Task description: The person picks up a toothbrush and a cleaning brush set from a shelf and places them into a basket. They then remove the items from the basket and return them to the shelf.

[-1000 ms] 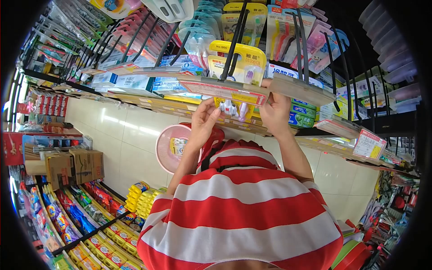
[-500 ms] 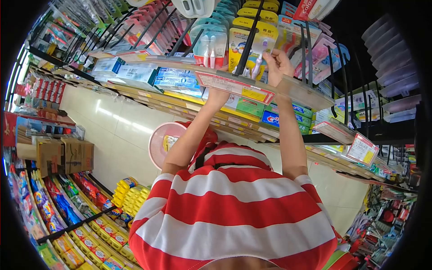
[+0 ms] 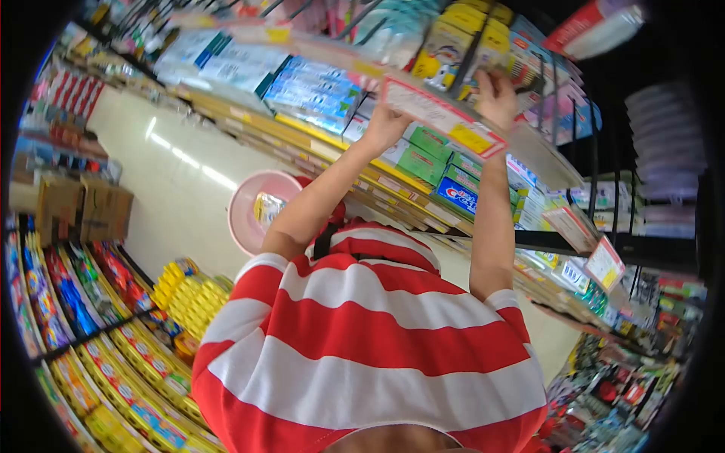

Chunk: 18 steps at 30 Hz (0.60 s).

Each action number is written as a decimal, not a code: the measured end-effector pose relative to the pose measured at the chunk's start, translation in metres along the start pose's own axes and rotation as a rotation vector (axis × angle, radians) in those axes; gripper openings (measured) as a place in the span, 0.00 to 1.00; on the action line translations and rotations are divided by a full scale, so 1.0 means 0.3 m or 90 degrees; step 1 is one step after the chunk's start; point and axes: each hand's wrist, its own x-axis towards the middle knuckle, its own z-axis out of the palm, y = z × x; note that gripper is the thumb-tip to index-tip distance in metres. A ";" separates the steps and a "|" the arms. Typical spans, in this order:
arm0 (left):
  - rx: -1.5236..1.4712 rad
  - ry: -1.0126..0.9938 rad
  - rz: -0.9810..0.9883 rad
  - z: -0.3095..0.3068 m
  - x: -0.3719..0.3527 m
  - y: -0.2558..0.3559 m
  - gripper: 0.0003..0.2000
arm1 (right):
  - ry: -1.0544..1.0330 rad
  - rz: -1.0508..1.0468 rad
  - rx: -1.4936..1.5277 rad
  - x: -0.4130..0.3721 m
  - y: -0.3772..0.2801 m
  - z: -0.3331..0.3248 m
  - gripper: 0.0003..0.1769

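My right hand (image 3: 498, 102) reaches up among the hanging packs, its fingers curled at the edge of a yellow toothbrush pack (image 3: 447, 53) on a black hook. Blur hides exactly how the fingertips meet the card. My left hand (image 3: 387, 127) is lower and to the left, its fingers mostly hidden behind a red-edged price label (image 3: 430, 113). Under it lie green toothpaste boxes (image 3: 421, 162) and a blue Crest box (image 3: 457, 195).
A pink basket (image 3: 243, 215) with a packet inside is on the floor to the left. Blue-and-white boxes (image 3: 313, 89) line the shelf. Cartons (image 3: 106, 211) and yellow packs (image 3: 192, 302) are at the left. More price labels (image 3: 604, 263) jut out on the right.
The view has tilted and shifted, so the shelf slopes more steeply. My right hand has moved slightly along the yellow pack, its fingers more curled. My left hand stays behind the price label.
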 end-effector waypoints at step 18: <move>-0.235 0.644 -1.064 -0.557 -1.375 -0.694 0.10 | -0.300 0.179 -0.244 -0.678 0.017 -0.016 0.12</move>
